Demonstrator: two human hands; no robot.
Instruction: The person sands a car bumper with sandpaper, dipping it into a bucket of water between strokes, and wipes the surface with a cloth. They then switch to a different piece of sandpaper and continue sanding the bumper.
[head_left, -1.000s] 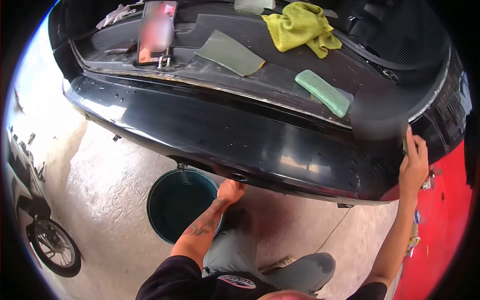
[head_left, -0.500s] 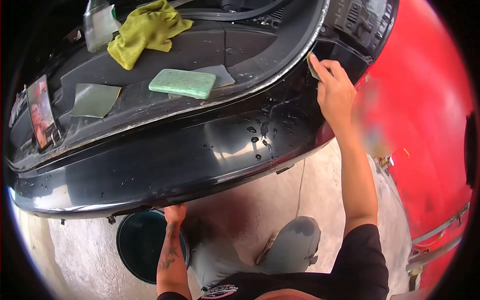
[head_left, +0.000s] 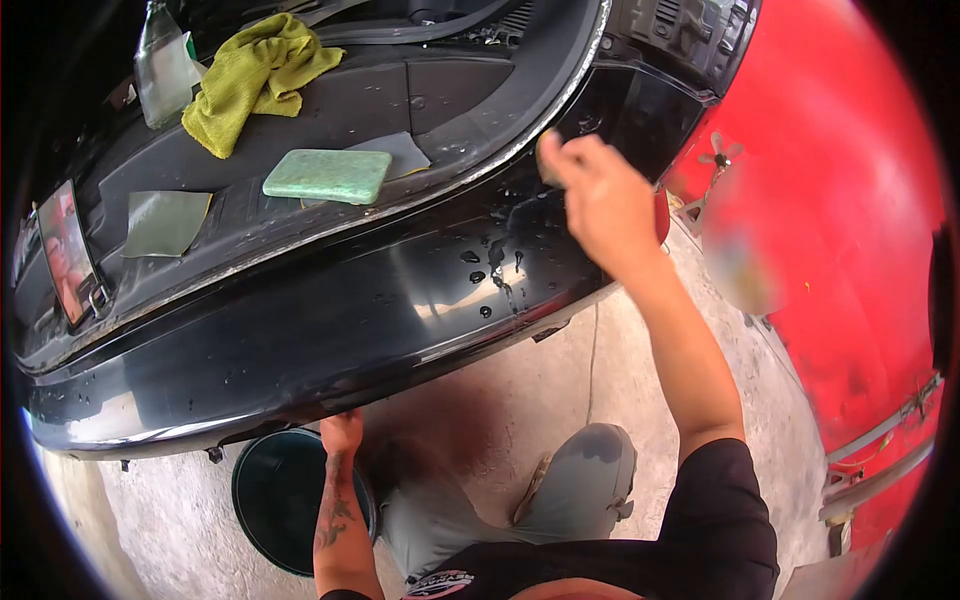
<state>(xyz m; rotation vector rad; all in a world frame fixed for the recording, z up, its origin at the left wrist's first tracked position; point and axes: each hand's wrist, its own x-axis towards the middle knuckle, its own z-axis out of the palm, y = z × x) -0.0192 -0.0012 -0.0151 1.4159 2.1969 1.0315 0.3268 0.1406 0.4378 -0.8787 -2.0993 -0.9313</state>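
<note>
My right hand [head_left: 605, 205] is closed on a small piece of sandpaper [head_left: 547, 165], somewhat blurred, over the right part of a glossy black car bumper [head_left: 330, 305]. Wet streaks and water drops lie on the bumper just left of and below that hand. Down at the bumper's lower edge is my left hand [head_left: 342, 432], its fingers mostly hidden beneath the edge. Above the bumper's rim, a pale green sanding block [head_left: 328, 176] partly covers a grey sheet of sandpaper [head_left: 398, 155]. Another olive-grey sandpaper sheet [head_left: 166, 224] lies farther left.
A yellow-green cloth [head_left: 255, 85] and a clear bottle [head_left: 162, 70] are at the upper left. Near the left end leans a phone [head_left: 70, 250]. A dark bucket [head_left: 280, 500] stands on the concrete floor beside my left forearm. A red car panel [head_left: 840, 250] rises on the right.
My right hand has moved left and slightly down across the bumper with the sandpaper. My left hand stays at the lower edge. The whole view has shifted a little.
</note>
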